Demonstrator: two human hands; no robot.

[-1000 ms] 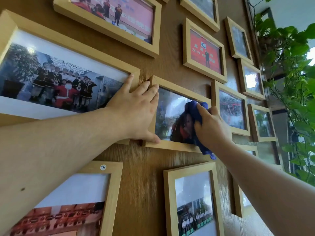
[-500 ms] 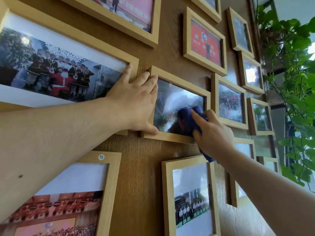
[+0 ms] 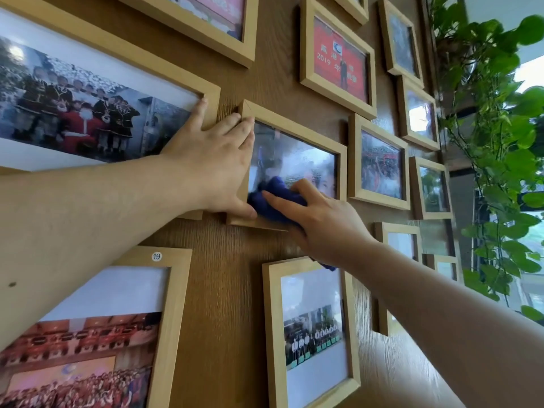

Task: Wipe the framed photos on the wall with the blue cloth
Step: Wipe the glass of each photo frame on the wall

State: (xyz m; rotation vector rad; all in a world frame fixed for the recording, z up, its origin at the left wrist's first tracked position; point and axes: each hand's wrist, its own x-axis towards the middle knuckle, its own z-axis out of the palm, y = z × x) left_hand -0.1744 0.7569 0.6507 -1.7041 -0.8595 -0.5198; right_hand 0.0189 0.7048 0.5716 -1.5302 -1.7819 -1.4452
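Right hand [image 3: 322, 222]: presses the blue cloth [image 3: 275, 201] flat against the glass, fingers stretched over the bunched fabric and closed on it; a corner of cloth shows below the wrist.
Blue cloth: lies under the right hand's fingers, at the lower left of the glass and over the bottom rail of the small frame [image 3: 294, 125], touching the left thumb.
Change from half a second ago: the cloth and right hand have slid leftwards along the lower glass, from the lower right part of the pane to its lower left corner; the upper glass now shows a hazy, streaked sheen.
Left hand [image 3: 212, 163]: spread wide and flat, holding nothing; its fingertips lie on the top left corner of the small frame and the corner of the large frame [image 3: 117, 45] beside it, its thumb under the small frame's bottom left corner. It stays where it was.
Above the right hand: a red photo [image 3: 338, 57] in a wooden frame.
Below the right hand: an upright framed group photo [image 3: 312, 334].
Below the left forearm: a frame bearing a sticker marked 19 [image 3: 156, 256].
Far right of the right hand: a leafy green plant [image 3: 500, 128].
Wall [image 3: 223, 304]: wood-grain panel.
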